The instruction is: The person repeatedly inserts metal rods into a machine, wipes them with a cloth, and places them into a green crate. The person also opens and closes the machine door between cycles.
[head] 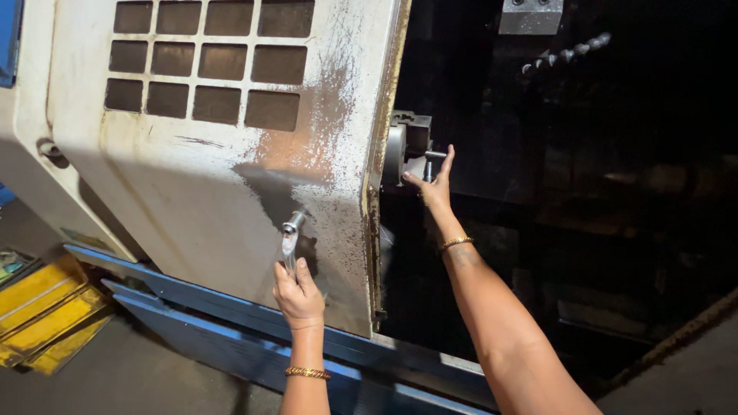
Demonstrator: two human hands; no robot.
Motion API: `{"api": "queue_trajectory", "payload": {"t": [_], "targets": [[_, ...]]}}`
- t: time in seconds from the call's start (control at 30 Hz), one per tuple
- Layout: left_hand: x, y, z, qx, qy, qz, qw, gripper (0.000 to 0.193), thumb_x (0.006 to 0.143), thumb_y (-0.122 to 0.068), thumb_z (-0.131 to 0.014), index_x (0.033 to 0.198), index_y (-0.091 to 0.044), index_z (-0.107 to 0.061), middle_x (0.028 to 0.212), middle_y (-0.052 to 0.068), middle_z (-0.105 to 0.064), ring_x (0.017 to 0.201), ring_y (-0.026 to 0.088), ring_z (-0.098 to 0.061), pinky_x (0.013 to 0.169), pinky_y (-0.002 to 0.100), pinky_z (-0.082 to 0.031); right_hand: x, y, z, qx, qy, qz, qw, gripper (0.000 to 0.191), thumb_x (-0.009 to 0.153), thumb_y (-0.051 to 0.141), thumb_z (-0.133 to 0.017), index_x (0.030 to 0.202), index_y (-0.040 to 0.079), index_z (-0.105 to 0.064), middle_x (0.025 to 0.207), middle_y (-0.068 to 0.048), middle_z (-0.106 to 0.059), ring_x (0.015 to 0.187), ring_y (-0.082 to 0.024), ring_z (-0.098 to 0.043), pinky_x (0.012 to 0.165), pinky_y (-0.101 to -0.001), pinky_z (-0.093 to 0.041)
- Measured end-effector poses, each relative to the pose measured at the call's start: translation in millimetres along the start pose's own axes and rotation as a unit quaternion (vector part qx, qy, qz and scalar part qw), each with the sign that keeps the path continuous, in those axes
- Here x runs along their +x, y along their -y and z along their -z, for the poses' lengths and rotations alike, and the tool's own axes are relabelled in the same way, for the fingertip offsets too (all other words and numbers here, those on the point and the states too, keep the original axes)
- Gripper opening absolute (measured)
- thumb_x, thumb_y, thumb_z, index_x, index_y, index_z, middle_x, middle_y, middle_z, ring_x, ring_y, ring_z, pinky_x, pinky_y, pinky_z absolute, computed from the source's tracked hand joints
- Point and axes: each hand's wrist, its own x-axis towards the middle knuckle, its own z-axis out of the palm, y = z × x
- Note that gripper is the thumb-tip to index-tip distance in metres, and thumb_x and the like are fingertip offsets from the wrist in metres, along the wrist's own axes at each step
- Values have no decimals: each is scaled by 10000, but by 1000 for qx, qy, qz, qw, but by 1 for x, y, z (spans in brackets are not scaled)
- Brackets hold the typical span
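Both hands are raised toward a large metalworking machine seen from above. Left hand [298,292], lower and nearer in the scene, is clenched around the bottom of a shiny metal door handle [290,240], whose long axis runs nearly upright, tilted slightly to the right at the top. That handle is fixed to a worn, off-white sliding door [200,177] that fills the left half of the view; its paint is scraped down to brown patches near the right edge, and a window of dark rectangular panes in a grid [211,61] sits at its upper left. Right hand [433,183] stretches farther away, past the door's right edge, into the dark machine interior; its fingers are spread open, with the fingertips at a small metal workpiece [432,163] that juts out to the right from a grey chuck [406,146]. Whether the fingers actually pinch the piece cannot be told. The chuck lies up and to the right of the left hand, so the right hand is the nearer one to it. Each wrist carries a gold bangle. A blue base rail [231,323] runs below the door, and yellow slabs [46,319] lie on the floor at the near left. No labels or signs can be made out.
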Motion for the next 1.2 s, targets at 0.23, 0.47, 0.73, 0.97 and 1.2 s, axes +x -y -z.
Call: {"api": "queue_trajectory", "payload": {"t": [0.23, 0.47, 0.73, 0.97, 1.2], "targets": [[0, 0, 4, -13, 1, -6, 1000, 361, 1047, -322, -595, 973, 28, -545, 753, 273, -612, 728, 514, -610, 617, 572, -428, -7, 5, -3, 49, -5, -30, 998, 1327, 674, 127, -920, 1649, 227, -25, 1660, -270, -234, 1459, -368, -404, 1163, -445, -418], [2, 0, 0, -9, 2, 1, 1000, 369, 1051, -324, -600, 947, 23, -529, 739, 263, -615, 722, 509, -614, 611, 569, -432, -1, 1, -2, 42, -1, -6, 999, 1327, 698, 111, -932, 1662, 219, -25, 1668, -265, -254, 1484, -373, -408, 1214, -438, -381], [4, 3, -3, 1, -6, 0, 1000, 345, 1040, -318, -600, 970, 15, -548, 754, 276, -627, 734, 518, -614, 604, 576, -431, 0, 2, -6, 39, 7, 22, 999, 1315, 719, 24, -917, 1646, 240, -9, 1630, -290, -276, 1384, -365, -477, 1100, -451, -479], [5, 6, -1, 1, 1, 4, 1000, 357, 1044, -323, -593, 940, 12, -530, 725, 258, -616, 714, 508, -614, 613, 576, -427, -6, 7, -8, 110, 25, -60, 992, 1310, 724, -14, -851, 1646, 279, 34, 1565, -283, -373, 1222, -325, -637, 982, -391, -583], [4, 6, -3, -13, 9, 6, 1000, 357, 1044, -331, -586, 975, 15, -533, 731, 251, -620, 707, 501, -618, 609, 565, -437, -5, 2, -6, 82, 27, -15, 996, 1320, 732, -21, -865, 1644, 256, 48, 1580, -314, -354, 1232, -316, -634, 1024, -391, -564]]}}
